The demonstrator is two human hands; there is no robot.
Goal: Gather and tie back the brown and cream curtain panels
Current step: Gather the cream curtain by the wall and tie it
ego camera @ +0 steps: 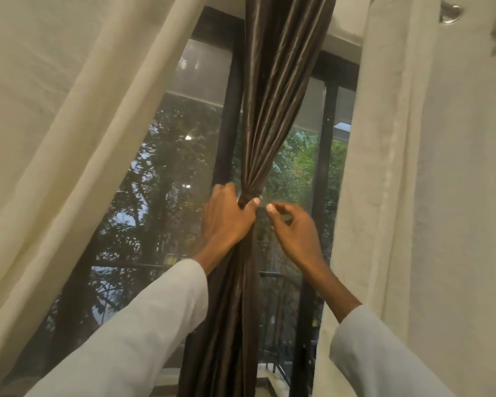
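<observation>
Brown curtain (pixel 269 96) top and hem cut off by frame edges. Left hand (pixel 226 216) covers the gathered waist. Right hand's fingertips (pixel 270 209) blurred; any pinched item indiscernible.

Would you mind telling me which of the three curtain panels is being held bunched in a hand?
The brown curtain in the middle: the left hand grips it gathered, while both cream curtains hang loose, untouched.
</observation>
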